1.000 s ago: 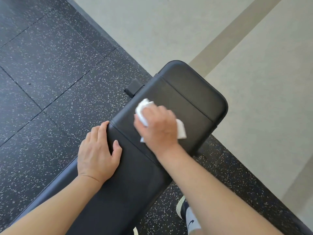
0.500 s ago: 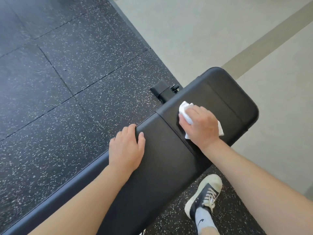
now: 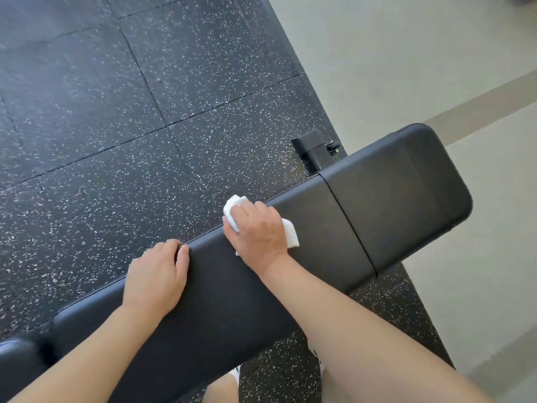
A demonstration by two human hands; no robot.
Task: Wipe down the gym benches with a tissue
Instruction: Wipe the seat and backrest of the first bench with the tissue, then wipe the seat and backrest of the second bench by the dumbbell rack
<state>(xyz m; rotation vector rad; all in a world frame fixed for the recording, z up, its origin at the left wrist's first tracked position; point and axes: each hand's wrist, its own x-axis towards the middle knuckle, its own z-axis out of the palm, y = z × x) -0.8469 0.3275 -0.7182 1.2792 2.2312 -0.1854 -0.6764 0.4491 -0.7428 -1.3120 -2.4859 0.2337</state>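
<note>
A black padded gym bench [image 3: 386,205] runs diagonally from the lower left to the right, with a seam between its long pad and its short end pad. My right hand [image 3: 258,228] presses a crumpled white tissue [image 3: 290,234] onto the long pad near its far edge, fingers curled over it. My left hand [image 3: 157,274] rests on the far edge of the long pad, with its fingers bent over the side.
Black speckled rubber floor tiles [image 3: 116,112] lie beyond the bench. Pale smooth flooring [image 3: 406,53] with a beige stripe begins at the right. A black bench bracket [image 3: 313,149] sticks out behind the end pad. My legs and a white sock [image 3: 234,373] show at the bottom.
My right hand has slid the tissue from the end pad across the seam onto the long pad, toward my left hand. The view has shifted right along the bench.
</note>
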